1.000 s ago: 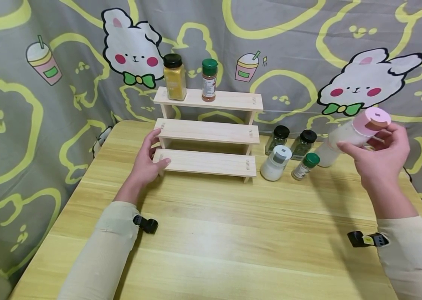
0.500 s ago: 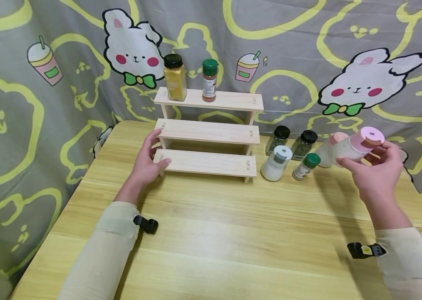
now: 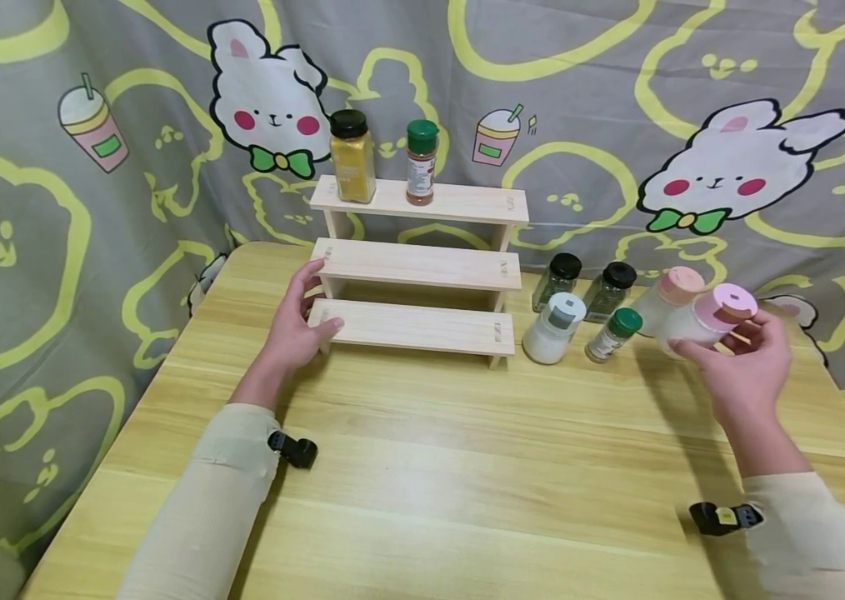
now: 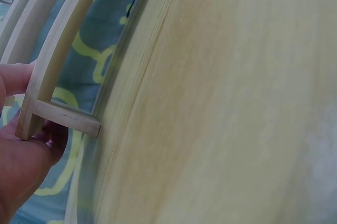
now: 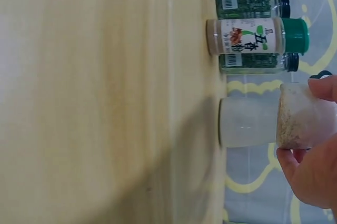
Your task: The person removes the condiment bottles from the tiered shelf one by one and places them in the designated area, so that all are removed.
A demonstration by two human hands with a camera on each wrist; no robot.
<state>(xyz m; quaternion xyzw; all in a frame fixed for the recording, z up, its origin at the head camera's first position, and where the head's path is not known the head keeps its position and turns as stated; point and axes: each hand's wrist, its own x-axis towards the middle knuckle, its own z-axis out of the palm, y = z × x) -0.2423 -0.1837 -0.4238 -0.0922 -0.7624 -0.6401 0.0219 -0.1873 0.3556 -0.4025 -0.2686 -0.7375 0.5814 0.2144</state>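
My left hand (image 3: 298,321) grips the left end of the lowest step of a three-tier wooden spice rack (image 3: 422,325). Its thumb lies on top of the board; in the left wrist view, fingers curl beneath that end of the rack (image 4: 58,50). My right hand (image 3: 748,362) holds a whitish seasoning bottle with a pink cap (image 3: 726,307). In the right wrist view this seasoning bottle (image 5: 303,116) is off the table, thumb and fingers around it. Just behind it stands a similar bottle with a salmon-pink cap (image 3: 681,284); the held one partly covers it.
On the top step stand a yellow spice jar (image 3: 352,162) and a green-capped jar (image 3: 421,167). Right of the rack are two black-capped jars, one of them a green herb jar (image 3: 608,292), a white-capped shaker (image 3: 553,329) and a small green-capped jar (image 3: 613,335). A patterned curtain (image 3: 580,83) hangs behind.
My right hand has lowered the pink-capped bottle and drawn it slightly left, bringing the salmon-pink cap behind it into sight. The left hand keeps its grip on the rack.
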